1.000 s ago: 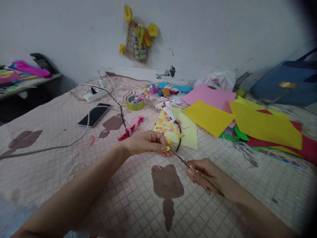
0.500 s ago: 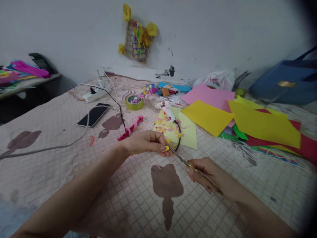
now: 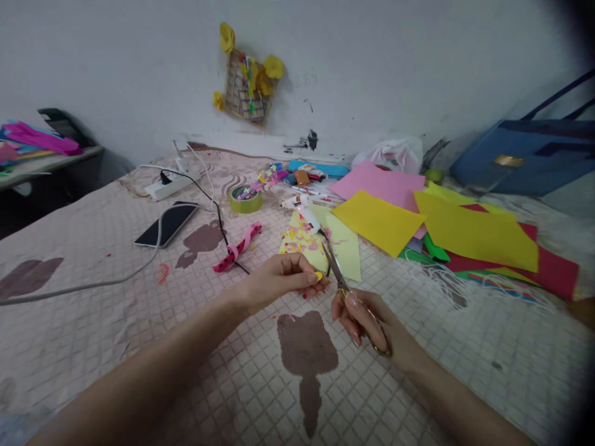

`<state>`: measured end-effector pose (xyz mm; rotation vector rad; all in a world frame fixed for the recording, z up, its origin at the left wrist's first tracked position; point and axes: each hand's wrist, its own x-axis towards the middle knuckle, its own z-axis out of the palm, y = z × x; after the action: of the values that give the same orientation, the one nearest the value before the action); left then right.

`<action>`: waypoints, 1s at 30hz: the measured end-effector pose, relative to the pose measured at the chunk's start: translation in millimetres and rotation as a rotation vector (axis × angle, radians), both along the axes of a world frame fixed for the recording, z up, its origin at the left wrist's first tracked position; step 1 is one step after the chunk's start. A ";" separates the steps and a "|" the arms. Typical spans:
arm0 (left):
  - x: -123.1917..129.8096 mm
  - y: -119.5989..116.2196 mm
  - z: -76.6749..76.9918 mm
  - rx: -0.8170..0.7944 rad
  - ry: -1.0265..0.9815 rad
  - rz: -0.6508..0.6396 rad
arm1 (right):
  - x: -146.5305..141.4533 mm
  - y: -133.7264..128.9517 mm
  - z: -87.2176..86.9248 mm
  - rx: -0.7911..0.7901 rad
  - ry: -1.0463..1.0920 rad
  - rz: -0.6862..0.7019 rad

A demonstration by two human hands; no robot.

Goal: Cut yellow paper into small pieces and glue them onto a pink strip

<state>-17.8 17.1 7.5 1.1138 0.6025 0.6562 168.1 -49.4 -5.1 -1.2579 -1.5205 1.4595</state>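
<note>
Between the thumb and fingers of my left hand (image 3: 283,280) is a small yellow piece (image 3: 318,276), which looks like foam or paper. My right hand (image 3: 367,319) grips a pair of scissors (image 3: 338,272) by the handles, with the blades pointing up and away, slightly parted and just right of the yellow piece. Beyond both hands lies a pale yellow sheet (image 3: 348,248) scattered with pink and yellow scraps (image 3: 297,238). A white glue gun (image 3: 309,220) rests on that sheet, its dark cord running behind my fingers.
Coloured sheets (image 3: 474,229) and white string (image 3: 437,282) lie on the right, with a blue bag (image 3: 525,158) behind. Left are a phone (image 3: 167,224), a power strip (image 3: 171,184) and cables. Green tape (image 3: 245,201) and a pink strip-wrapped stick (image 3: 237,248) sit nearer the middle.
The scissors have come away from the yellow piece and turned more upright, their blades parting a little. My left hand still pinches the piece. The whole view has shifted slightly.
</note>
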 end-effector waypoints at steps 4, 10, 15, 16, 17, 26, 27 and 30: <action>2.1 -1.3 -1.6 -0.023 -0.034 0.081 | 1.5 -0.5 -5.4 -0.018 -0.038 0.001; 5.5 -4.5 -3.5 -0.052 -0.044 0.214 | -0.8 -2.2 -10.0 -0.001 -0.042 -0.009; 7.4 -6.6 -5.1 -0.061 -0.054 0.235 | -3.7 -2.1 -3.9 0.010 -0.084 -0.011; 7.6 -7.0 -5.3 -0.062 -0.061 0.233 | -3.9 -2.0 -3.5 0.017 -0.097 -0.007; 7.8 -7.6 -5.4 -0.063 -0.067 0.233 | -4.1 -1.9 -3.5 0.024 -0.109 -0.007; 15.7 -15.8 -5.1 -0.105 -0.109 0.329 | -10.3 -5.9 -7.3 0.015 -0.124 -0.063; 16.3 -16.6 -5.5 -0.110 -0.112 0.339 | -10.9 -6.5 -7.3 0.027 -0.131 -0.064; 17.4 -18.7 -6.2 -0.120 -0.126 0.351 | -12.0 -7.9 -6.8 0.044 -0.146 -0.062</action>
<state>-0.4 -1.7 1.3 0.8542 0.7264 0.9720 156.1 -57.3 -11.9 -1.3984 -1.5846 1.3118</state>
